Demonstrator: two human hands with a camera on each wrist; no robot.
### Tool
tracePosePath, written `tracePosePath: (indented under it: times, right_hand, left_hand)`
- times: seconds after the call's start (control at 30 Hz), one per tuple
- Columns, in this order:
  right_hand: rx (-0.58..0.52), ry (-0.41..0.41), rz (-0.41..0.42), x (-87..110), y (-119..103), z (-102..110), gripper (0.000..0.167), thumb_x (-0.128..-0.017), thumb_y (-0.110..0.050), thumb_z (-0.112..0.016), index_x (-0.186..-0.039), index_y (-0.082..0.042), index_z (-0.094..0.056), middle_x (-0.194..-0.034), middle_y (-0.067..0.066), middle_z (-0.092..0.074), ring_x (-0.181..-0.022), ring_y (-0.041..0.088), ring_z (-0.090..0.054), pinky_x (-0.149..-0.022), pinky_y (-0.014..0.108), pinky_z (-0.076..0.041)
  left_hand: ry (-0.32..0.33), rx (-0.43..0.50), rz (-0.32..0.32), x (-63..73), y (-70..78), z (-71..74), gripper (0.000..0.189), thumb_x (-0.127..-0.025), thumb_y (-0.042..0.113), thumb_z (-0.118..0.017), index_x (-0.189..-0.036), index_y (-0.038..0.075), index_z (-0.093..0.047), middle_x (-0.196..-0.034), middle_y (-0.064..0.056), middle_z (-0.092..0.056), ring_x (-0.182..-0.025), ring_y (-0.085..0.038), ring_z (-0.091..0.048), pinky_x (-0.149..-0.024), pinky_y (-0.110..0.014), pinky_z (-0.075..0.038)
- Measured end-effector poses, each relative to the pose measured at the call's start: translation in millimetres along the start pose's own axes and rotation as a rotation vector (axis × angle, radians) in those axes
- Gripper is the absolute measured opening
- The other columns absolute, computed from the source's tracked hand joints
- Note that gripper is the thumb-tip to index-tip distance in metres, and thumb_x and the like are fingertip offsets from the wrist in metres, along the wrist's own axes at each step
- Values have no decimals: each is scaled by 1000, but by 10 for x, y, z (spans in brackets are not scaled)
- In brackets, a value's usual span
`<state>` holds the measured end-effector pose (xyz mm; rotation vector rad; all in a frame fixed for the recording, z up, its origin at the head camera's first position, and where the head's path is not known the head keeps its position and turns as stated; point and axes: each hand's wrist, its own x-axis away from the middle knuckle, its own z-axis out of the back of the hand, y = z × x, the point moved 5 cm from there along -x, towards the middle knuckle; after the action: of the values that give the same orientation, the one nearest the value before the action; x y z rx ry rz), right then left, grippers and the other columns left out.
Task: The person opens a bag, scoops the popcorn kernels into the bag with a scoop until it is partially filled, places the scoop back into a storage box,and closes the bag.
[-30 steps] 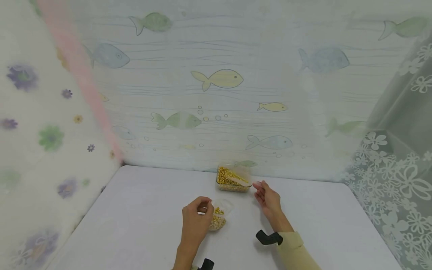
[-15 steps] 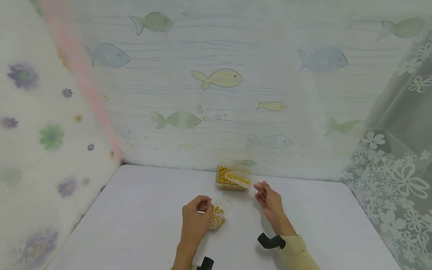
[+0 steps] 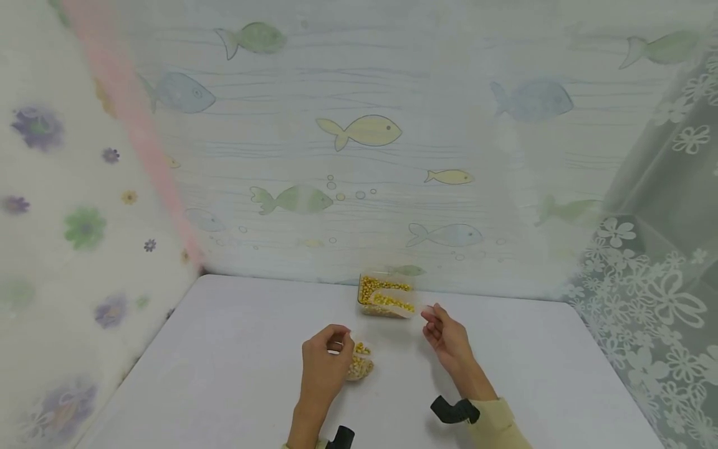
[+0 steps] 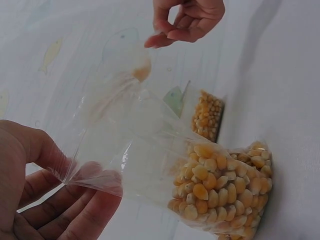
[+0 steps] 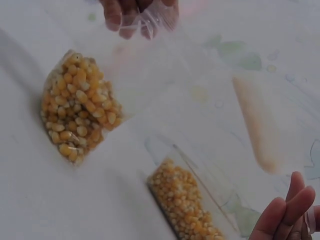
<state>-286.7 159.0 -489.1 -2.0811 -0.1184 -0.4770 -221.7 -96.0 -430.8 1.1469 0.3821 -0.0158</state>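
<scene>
My left hand (image 3: 328,362) pinches the upper edge of a clear plastic bag (image 4: 145,125). Corn kernels (image 4: 220,190) fill the bag's lower part, which stands on the table. My right hand (image 3: 449,337) grips the handle end of a whitish, see-through scoop (image 3: 408,313), with yellow kernels in it. In the head view, the scoop shows in front of a clear rectangular container (image 3: 367,310), which also holds corn kernels. The right wrist view shows the scoop (image 5: 257,132) blurred, raised between the bag and the right fingers (image 5: 295,200).
A white table (image 3: 241,349) carries the bag and the container, the latter near its back edge. Behind rises a fish-patterned curtain (image 3: 364,206). A flowered curtain (image 3: 84,262) hangs on the left and a lace one (image 3: 656,312) on the right.
The scoop has turned in my right hand, so more of its kernels now show. The right hand has shifted only slightly. My left hand keeps its hold on the bag.
</scene>
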Motion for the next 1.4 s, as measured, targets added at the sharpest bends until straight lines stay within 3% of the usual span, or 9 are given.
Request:
tracePosePath:
  times: [0.33,0.57,0.67,1.13,1.4]
  right_hand:
    - [13,-19,13,173,-15,-66,17,-106,-24,-54,-107,-8,-61,-78,-6,-70,-67,3,-55,-73,18,-53]
    - [84,-13,57,283,-45,-106,19,-105,-23,-56,-98,-9,-67,-74,-6,-68,-64,2,-54,-69,18,-54]
    - [120,-2,82,312,-63,-117,22,-104,-23,-57,-102,-4,-68,-73,-5,-68,-62,3,-54,-69,19,-54]
    - [363,42,245,470,-200,-156,34,-104,-19,-58,-113,12,-67,-74,-1,-73,-62,7,-63,-66,21,-57]
    - [504,44,444,678,-322,-265,29,-103,-18,-61,-106,9,-73,-81,10,-76,-64,12,-65,-62,21,-54]
  left_hand:
    - [-1,3,-7,6,-2,3,8,-90,1,-67,-92,5,-74,-81,0,-71,-67,-8,-62,-61,-22,-55]
    - [7,0,-15,6,4,5,8,-90,1,-68,-92,4,-74,-81,-1,-72,-69,-8,-64,-62,-22,-56]
    - [9,4,-16,7,18,9,8,-90,1,-68,-91,6,-74,-81,-1,-72,-69,-9,-64,-63,-23,-56]
    - [6,6,13,3,10,7,11,-90,0,-67,-90,10,-73,-82,-1,-72,-70,-10,-64,-62,-22,-56]
    - [16,-1,12,14,-2,8,12,-89,0,-67,-89,10,-73,-81,-2,-73,-68,-9,-64,-61,-23,-56]
